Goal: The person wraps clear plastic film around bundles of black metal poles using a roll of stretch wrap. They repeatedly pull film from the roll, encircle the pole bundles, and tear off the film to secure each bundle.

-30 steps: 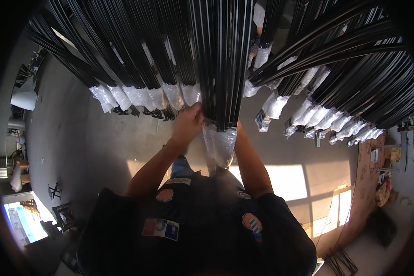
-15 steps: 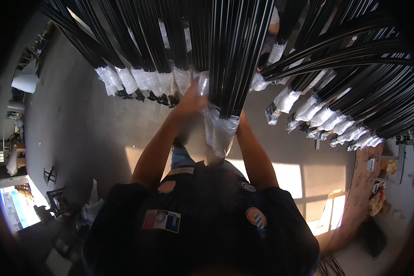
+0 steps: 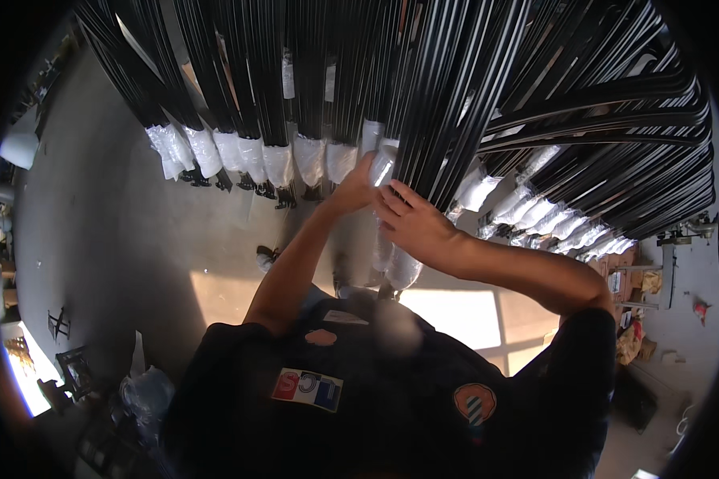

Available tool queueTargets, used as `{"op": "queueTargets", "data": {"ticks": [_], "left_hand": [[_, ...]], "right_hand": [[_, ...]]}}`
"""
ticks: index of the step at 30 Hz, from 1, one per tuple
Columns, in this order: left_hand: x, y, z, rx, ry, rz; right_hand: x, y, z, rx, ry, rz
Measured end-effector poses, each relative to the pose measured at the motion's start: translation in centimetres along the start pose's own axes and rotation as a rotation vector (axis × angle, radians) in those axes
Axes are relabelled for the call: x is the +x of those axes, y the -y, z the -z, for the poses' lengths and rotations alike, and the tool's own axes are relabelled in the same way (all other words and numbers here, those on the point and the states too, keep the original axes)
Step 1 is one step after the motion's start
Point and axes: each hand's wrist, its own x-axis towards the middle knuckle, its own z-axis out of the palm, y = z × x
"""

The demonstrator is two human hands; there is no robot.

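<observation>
A bundle of long black bars (image 3: 447, 104) hangs before me, its lower end wrapped in clear plastic film (image 3: 403, 267). On its left side my left hand (image 3: 355, 190) is closed on a small shiny roll of clear film (image 3: 382, 165). My right hand (image 3: 423, 231) lies across the front of the bundle, back toward me, with bent fingers reaching to the film just below the roll. Its fingertips are partly hidden, and it seems to grip the film against the bars.
More bundles of black bars with film-wrapped ends hang in a row to the left (image 3: 252, 152) and right (image 3: 551, 211). Curved black bars (image 3: 615, 108) jut out at the upper right. Sunlight falls on the floor (image 3: 455, 315). A metal frame (image 3: 667, 275) stands far right.
My right hand has come from behind the bundle's right side round to its front, beside the roll. The left hand and roll now sit slightly lower and further right in view.
</observation>
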Motion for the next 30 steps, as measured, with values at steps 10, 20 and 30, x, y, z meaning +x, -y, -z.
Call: {"op": "queueTargets", "data": {"ticks": [10, 20, 30], "left_hand": [[-1.3, 2.6, -2.4, -0.449, -0.194, 0.182], [-7.3, 0.2, 0.0, -0.539, -0.211, -0.008], [-10.7, -9.3, -5.1, 0.153, -0.022, -0.185]], "right_hand": [[3.4, -5.0, -1.3, 0.241, 0.226, 0.364], [3.9, -4.5, -1.3, 0.031, 0.545, 0.252], [0.3, -5.2, 0.1, 0.419, -0.244, 0.072]]}}
